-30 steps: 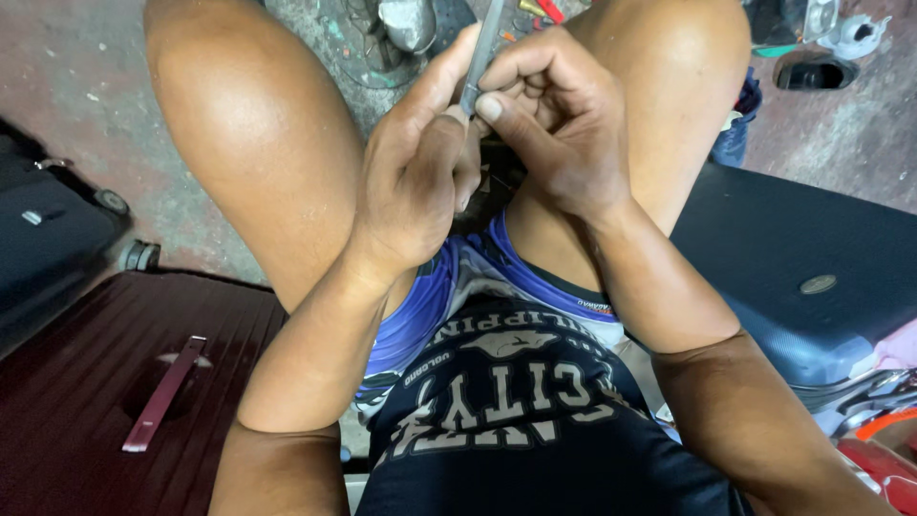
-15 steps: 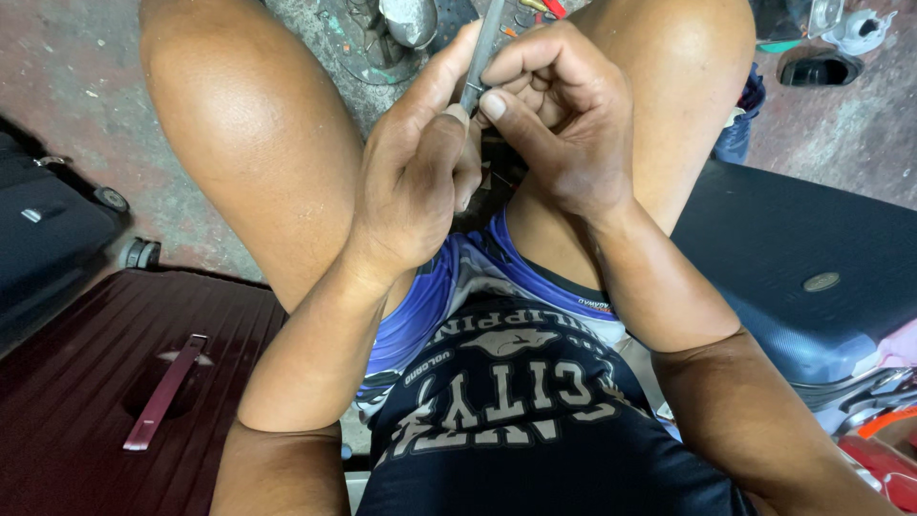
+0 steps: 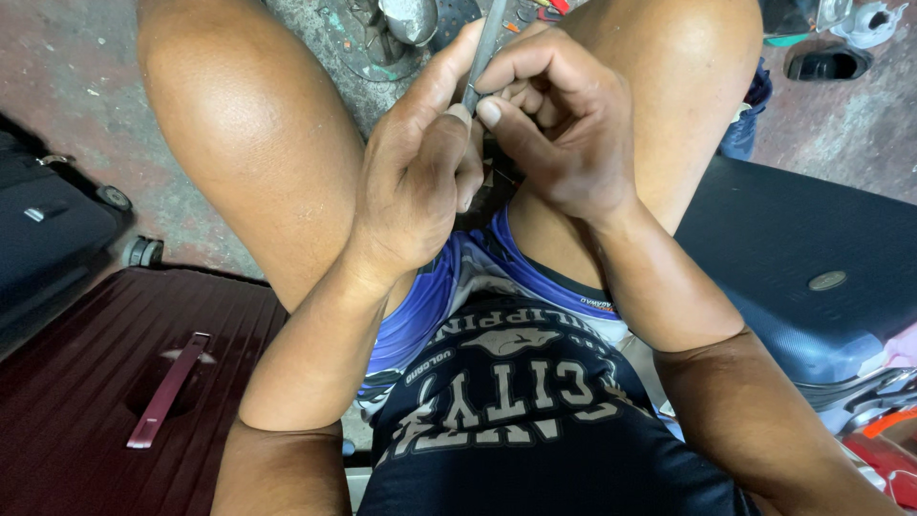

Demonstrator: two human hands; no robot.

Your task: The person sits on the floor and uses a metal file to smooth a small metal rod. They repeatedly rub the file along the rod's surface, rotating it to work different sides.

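Hands meet between our knees, both closed on one thin grey rod (image 3: pixel 485 48). Our left hand (image 3: pixel 415 182) pinches it from below, thumb tip pressed against its lower part, the other fingers curled under. Our right hand (image 3: pixel 564 129) folds over from the far side, thumb and forefinger nipping the same stretch of rod just beside the left thumb, so the two grips touch. The rod rises from the pinch, tilted slightly away from us, and runs out of the top of the picture; its upper end is not visible, and whatever sits under our fingers is hidden.

We judge the work to be in its middle: both grips are set and busy at one spot, yet nothing visible shows a finished result or how much is left.

Left of the grips, well apart, lies a maroon suitcase (image 3: pixel 86 382). Right of them sits a dark blue case (image 3: pixel 812 258). Beyond the grips, on the floor (image 3: pixel 57 57), rests a metal part (image 3: pixel 411 17).
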